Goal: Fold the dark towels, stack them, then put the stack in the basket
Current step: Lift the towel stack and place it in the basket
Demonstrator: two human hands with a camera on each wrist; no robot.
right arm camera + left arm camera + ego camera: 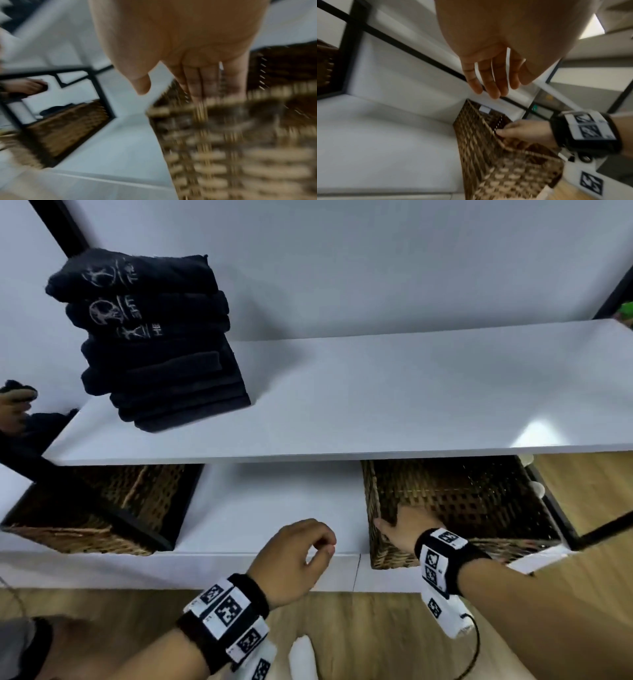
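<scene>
My right hand grips the wicker basket rim on the lower shelf, I think; left hand loose, empty. The tall towel stack up top leans, so a careless lift could topple it.

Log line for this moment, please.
towel stack: folded, on upper shelf | right hand: grip on basket rim | left hand: free

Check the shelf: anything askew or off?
The stack of dark towels on the upper shelf leans: its upper towels are offset left of the lower ones. The basket, gripped at its rim by the right hand, sits skewed on the lower shelf.
</scene>
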